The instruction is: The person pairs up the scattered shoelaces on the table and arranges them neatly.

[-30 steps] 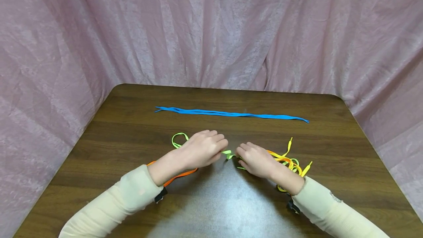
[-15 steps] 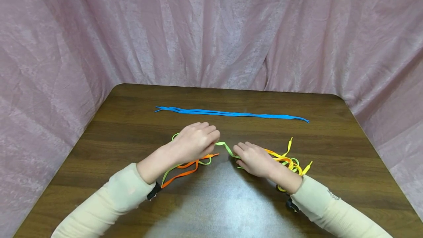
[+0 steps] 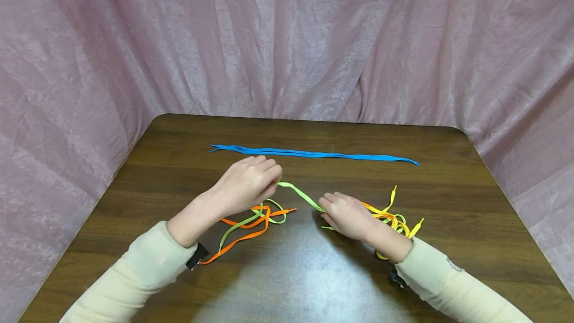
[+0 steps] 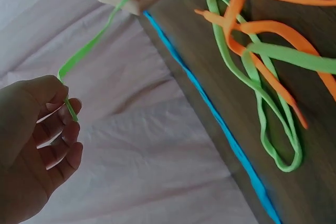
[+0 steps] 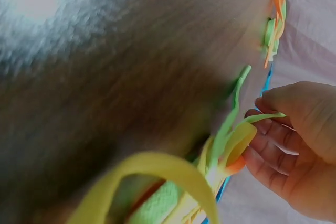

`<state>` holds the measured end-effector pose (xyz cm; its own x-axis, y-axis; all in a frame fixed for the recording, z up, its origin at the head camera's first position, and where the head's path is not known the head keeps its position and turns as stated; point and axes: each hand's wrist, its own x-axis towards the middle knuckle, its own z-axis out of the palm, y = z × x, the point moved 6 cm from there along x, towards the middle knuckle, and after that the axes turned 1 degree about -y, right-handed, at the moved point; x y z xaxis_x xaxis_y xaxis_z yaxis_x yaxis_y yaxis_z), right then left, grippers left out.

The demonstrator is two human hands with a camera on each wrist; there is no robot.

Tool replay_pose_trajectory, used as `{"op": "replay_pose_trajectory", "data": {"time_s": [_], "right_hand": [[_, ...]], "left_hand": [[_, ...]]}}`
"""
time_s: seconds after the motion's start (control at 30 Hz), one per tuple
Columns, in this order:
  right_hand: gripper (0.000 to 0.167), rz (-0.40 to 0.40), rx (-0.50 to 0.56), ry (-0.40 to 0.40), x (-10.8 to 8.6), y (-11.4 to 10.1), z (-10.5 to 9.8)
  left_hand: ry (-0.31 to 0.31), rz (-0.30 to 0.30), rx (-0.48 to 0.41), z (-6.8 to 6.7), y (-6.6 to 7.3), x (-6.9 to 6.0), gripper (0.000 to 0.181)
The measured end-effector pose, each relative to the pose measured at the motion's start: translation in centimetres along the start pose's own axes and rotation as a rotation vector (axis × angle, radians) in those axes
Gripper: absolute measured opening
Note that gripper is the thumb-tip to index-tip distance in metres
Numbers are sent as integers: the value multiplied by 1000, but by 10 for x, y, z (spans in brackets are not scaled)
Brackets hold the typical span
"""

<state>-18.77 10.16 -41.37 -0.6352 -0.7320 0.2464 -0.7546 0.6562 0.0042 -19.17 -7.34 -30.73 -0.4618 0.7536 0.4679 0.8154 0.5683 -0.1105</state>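
A green shoelace [image 3: 299, 193] is stretched between the two hands. My left hand [image 3: 247, 183], lifted over the table, pinches one stretch of it between thumb and forefinger; a short tail pokes out below the fingertips in the left wrist view. Lower and to the right, my right hand [image 3: 347, 217] pinches another part of the green lace near the tabletop. Beneath the left hand lie loops of an orange shoelace [image 3: 248, 236] and green lace. Beside the right hand is a tangle with a yellow shoelace [image 3: 416, 228], orange and green strands; my right forearm hides part of it.
Blue shoelaces [image 3: 314, 155] lie straight across the far part of the brown wooden table [image 3: 179, 136]. A pink curtain [image 3: 287, 39] hangs behind and around the table. Light glares off the tabletop near the front.
My left hand has moved left and up, drawing out the green lace between the hands and uncovering the orange and green loops. My right hand has stayed nearly still.
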Motion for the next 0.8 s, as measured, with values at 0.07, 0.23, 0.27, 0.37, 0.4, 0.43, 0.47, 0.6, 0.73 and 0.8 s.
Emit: {"op": "replay_pose_trajectory", "data": {"time_s": [0.07,0.23,0.27,0.37,0.4,0.43,0.47,0.6,0.73,0.8], "right_hand": [[20,25,17,-1,-1,2,-4],[21,71,84,14,-5,7,-16],[21,77,96,20,-5,8,-19],[18,81,111,41,-8,11,-29],[16,77,111,49,-9,12,-32],[15,72,109,55,-9,13,-35],[13,66,103,62,-10,14,-38],[10,33,53,90,-11,16,-47],[15,11,12,110,-13,19,-52],[17,9,8,108,-14,22,-52]], "left_hand": [[-14,-24,-10,1,-6,-4,12],[-69,-100,-30,5,-23,-14,13],[-82,-116,-34,5,-26,-16,13],[-110,-161,-42,9,-37,-24,13],[-117,-175,-44,10,-40,-26,13],[-122,-189,-48,11,-44,-29,14],[-126,-201,-50,13,-47,-32,14],[-145,-238,-63,20,-58,-42,14],[-176,-276,-77,28,-69,-52,14],[-195,-307,-85,31,-75,-57,15]]}}
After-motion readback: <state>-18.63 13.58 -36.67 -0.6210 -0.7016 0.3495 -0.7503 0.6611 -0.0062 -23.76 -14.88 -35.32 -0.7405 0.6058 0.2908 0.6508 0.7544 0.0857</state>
